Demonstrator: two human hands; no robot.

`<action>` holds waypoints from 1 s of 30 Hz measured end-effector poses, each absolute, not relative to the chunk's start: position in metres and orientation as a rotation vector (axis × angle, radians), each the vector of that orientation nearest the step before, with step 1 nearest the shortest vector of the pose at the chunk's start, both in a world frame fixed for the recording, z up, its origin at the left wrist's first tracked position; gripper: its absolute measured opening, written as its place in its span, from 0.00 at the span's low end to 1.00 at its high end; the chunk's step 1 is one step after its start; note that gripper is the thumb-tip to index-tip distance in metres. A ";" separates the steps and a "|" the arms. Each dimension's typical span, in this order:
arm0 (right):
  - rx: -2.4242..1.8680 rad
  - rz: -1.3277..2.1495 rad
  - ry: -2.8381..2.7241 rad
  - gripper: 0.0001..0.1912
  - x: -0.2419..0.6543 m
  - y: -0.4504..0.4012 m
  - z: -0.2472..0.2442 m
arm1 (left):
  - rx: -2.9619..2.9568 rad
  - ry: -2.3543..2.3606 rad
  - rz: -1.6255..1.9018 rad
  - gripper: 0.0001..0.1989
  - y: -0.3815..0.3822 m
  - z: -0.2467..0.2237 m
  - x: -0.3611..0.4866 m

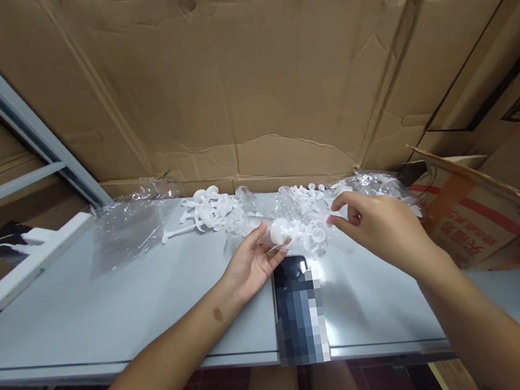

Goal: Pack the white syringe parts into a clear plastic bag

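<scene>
My left hand [250, 264] lies palm up on the grey table [111, 306], its fingers around a small clear plastic bottle with a white cap [278, 231]. My right hand [380, 226] hovers just to the right, thumb and forefinger pinched close together near the small white caps [316, 233]; I cannot tell if a part is between them. A pile of white pump parts [207, 212] and clear bottles [285, 201] lies behind both hands.
A phone [298, 309] lies on the table's front edge between my arms. Clear plastic bags [124, 230] sit at the left and right [379, 184]. A cardboard wall [244, 81] stands behind, a printed carton [476, 216] at right, a white bar [32, 259] at left.
</scene>
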State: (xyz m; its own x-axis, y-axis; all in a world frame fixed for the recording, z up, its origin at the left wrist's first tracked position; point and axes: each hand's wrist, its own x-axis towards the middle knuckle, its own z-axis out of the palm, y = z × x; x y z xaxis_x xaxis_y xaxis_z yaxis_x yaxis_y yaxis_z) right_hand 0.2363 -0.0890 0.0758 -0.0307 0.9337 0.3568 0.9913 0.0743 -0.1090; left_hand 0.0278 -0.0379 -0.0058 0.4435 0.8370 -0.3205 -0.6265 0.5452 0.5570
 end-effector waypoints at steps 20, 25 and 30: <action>-1.048 1.290 -1.377 0.16 0.194 -0.076 0.011 | 0.436 0.420 1.143 0.01 -0.049 -0.008 0.035; -1.112 1.198 -1.310 0.13 0.195 -0.074 0.014 | 0.588 0.443 1.046 0.04 -0.059 -0.010 0.035; -1.157 1.203 -1.302 0.11 0.231 -0.062 0.033 | 0.845 0.476 0.760 0.12 -0.061 -0.003 0.026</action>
